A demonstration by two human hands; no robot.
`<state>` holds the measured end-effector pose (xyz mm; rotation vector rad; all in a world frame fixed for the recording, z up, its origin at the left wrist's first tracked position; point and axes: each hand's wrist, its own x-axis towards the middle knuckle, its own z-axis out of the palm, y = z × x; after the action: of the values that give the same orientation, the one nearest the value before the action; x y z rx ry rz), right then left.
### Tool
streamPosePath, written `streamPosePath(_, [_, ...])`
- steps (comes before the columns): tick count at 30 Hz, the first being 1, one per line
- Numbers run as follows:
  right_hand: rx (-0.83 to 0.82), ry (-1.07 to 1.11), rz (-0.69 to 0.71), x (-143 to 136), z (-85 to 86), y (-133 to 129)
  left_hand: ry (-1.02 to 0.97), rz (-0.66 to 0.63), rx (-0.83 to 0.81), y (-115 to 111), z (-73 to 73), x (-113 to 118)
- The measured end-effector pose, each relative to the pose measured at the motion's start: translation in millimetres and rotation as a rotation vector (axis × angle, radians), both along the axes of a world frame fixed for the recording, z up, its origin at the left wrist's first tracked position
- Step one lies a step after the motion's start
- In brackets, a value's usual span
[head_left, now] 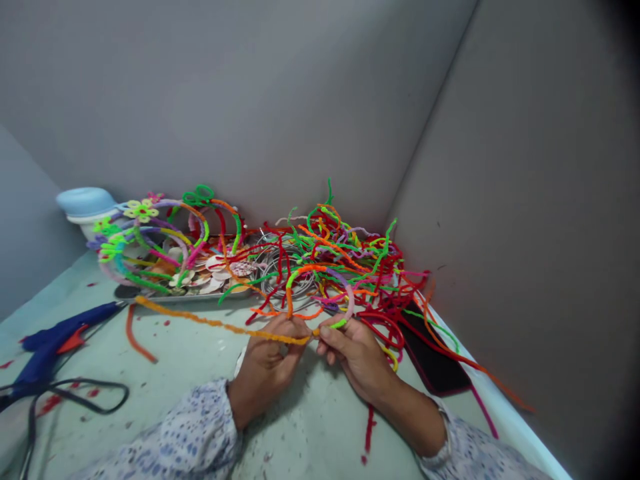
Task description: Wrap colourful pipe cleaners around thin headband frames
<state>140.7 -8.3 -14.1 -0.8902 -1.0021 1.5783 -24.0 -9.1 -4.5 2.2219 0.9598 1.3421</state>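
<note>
My left hand (274, 357) is closed around an orange pipe cleaner (225, 327), whose long free end stretches out to the left. Between both hands arches a headband (315, 269) wrapped in orange, green, purple and lilac pipe cleaner. Its left leg goes down behind my left fingers, which hide whether they grip it too. My right hand (355, 350) pinches the headband's right end, near a bright green section. At my right fingertips the orange pipe cleaner meets that end.
A tangled pile of pipe cleaners (350, 247) lies behind my hands. Left of it are wrapped headbands with flowers (143, 211) and a metal tray (235, 293) of shells. Nearby are a blue glue gun (70, 327), its black cord (95, 383), a lidded tub (87, 203) and a dark flat object (435, 363).
</note>
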Motion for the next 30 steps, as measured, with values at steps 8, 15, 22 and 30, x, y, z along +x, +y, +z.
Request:
streamPosePath(8, [-0.005, -0.018, 0.004, -0.9, 2.1, -0.5, 0.092, 0.03, -0.015, -2.8, 3.8, -1.0])
streamPosePath(15, [-0.015, -0.032, -0.024, -0.1, 1.8, 0.1, -0.025, 0.087, -0.194, -2.8, -0.9, 3.4])
streamPosePath(22, [0.031, -0.04, -0.086, 2.9, -7.4, 5.3, -0.201, 0.058, -0.565, -0.4, -5.5, 7.0])
streamPosePath(30, [-0.004, -0.05, -0.073, 1.3, -6.3, 6.6, -0.278, 0.007, -0.647, 3.5, -1.1, 9.0])
